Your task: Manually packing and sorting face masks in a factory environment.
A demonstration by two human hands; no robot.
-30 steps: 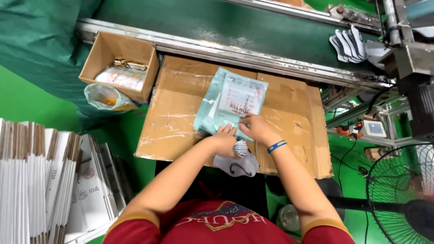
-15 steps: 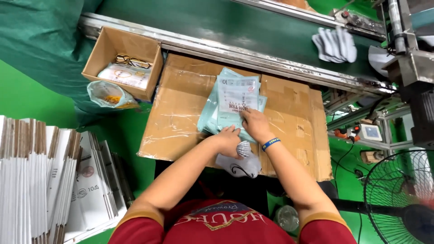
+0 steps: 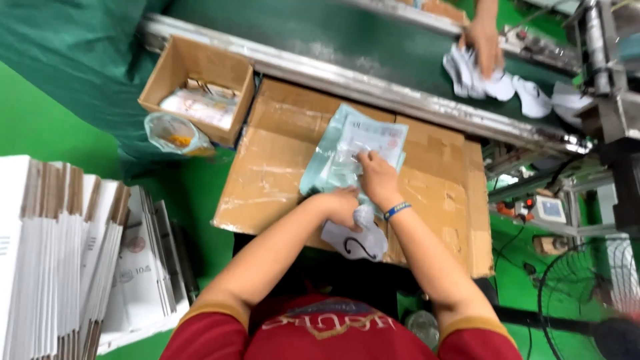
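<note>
So a pale teal plastic mailer bag [image 3: 333,157] was laid flat on a cardboard-covered worktop [image 3: 267,167], roughly in the middle of it, with a white label sheet [image 3: 373,137] seen on its upper part. The bag's near edge was covered by both hands. The right hand [image 3: 377,179] was rested on top of the bag, fingers curled down onto the plastic near the label; whether anything was actually pinched there couldn't be told. A blue wristband [image 3: 397,211] was worn on that wrist. The left hand [image 3: 343,205] was closed around a white sock [image 3: 357,237] with a black curly mark on it, held right at the bag's near edge, the rest of the sock hung over the front of the worktop.

Further out, an open cardboard box [image 3: 197,87] with some packets inside was set at the worktop's far left corner, and a clear plastic bag [image 3: 173,133] with something orange in it was tucked just beside the box. A green conveyor belt [image 3: 320,33] was run along the far side behind a metal rail. On it, well apart from the mailer, a pile of white socks [image 3: 507,83] was being touched by another person's hand [image 3: 483,40]. Stacks of flat white cartons [image 3: 60,247] were stood on edge at the left, and a fan [image 3: 593,293] was seen at the lower right.
</note>
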